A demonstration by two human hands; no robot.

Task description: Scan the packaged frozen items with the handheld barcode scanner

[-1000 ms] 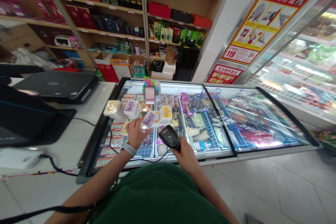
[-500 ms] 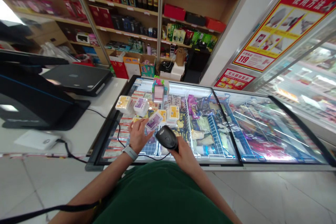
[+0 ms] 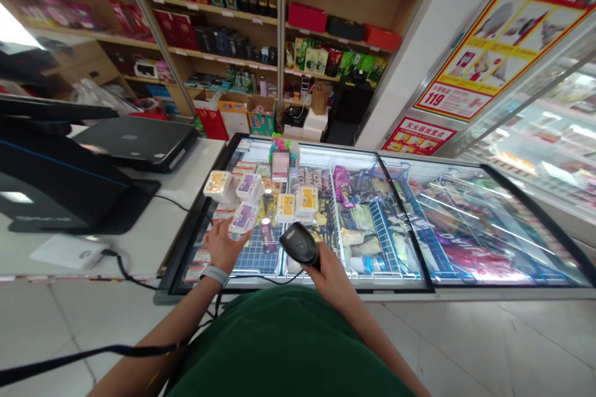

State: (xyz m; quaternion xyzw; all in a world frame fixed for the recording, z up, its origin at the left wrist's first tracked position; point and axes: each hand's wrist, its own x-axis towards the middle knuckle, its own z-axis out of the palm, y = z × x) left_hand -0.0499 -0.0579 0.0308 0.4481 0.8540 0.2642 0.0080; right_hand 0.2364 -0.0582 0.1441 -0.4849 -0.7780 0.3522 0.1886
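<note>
My right hand (image 3: 328, 270) is wrapped round a black handheld scanner (image 3: 298, 244), whose head faces up and left. My left hand (image 3: 225, 247), with a grey watch on its wrist, has its fingers spread at the near edge of a purple-labelled box (image 3: 244, 217); whether they touch it I cannot tell. Behind that box sits another purple-labelled box (image 3: 249, 185). Yellow-labelled boxes stand at the left (image 3: 218, 184) and, side by side, to the right (image 3: 285, 206). All rest on the glass top of a chest freezer (image 3: 321, 285).
Left of the freezer, a white counter (image 3: 186, 189) holds a black monitor stand (image 3: 60, 180), a closed black device (image 3: 139, 139) and a white box (image 3: 67, 251). Colourful items (image 3: 280, 144) stand at the freezer's back edge. A cable runs near my left hand.
The near purple-labelled box has moved left, away from the scanner and up beside the other boxes. My left hand has shifted left with it. The scanner has moved slightly right.
</note>
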